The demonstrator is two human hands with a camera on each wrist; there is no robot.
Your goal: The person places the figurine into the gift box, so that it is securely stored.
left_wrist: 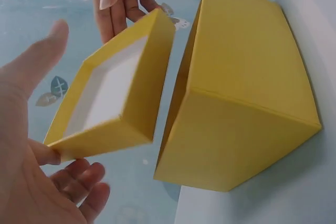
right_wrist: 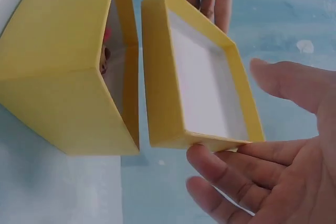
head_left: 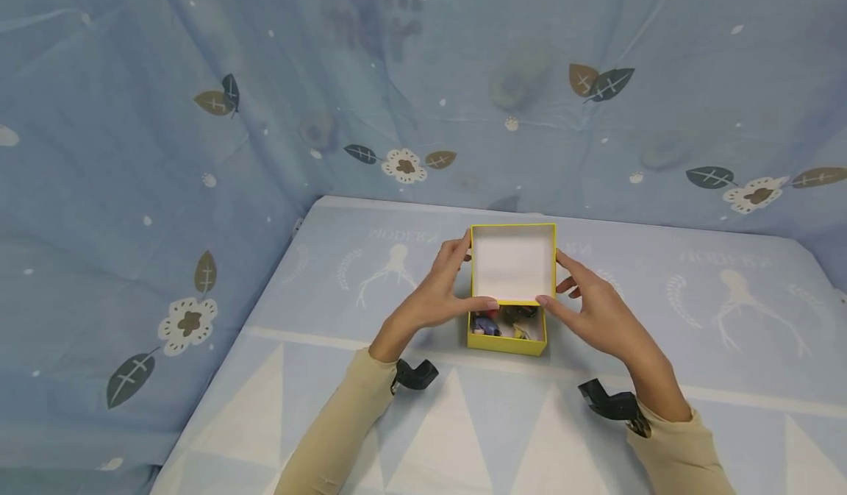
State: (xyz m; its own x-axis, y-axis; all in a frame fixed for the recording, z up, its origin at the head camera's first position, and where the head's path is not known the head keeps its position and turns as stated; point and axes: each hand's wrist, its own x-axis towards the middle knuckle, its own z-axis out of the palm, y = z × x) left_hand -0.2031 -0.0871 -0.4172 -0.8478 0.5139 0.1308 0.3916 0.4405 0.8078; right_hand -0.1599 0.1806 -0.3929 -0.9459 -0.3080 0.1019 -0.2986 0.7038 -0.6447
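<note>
A yellow box lid [head_left: 513, 263] with a white inside is tilted up above a yellow box [head_left: 506, 344], its hollow side facing me. My left hand [head_left: 445, 289] holds the lid by its left side and my right hand [head_left: 598, 311] by its right side. In both wrist views the fingers bear on the lid's side walls while each thumb stands away from it. Between lid and box a gap shows. Inside the box lie several small items, among them a blue one [head_left: 486, 326] and a yellow one [head_left: 520, 332]; the lid hides the rest.
The box stands on a table [head_left: 317, 377] covered with a pale blue and white patterned cloth. Behind and at the left hangs a blue curtain [head_left: 278, 149] printed with flowers and leaves. Black wrist mounts [head_left: 415, 375] sit at both sleeves.
</note>
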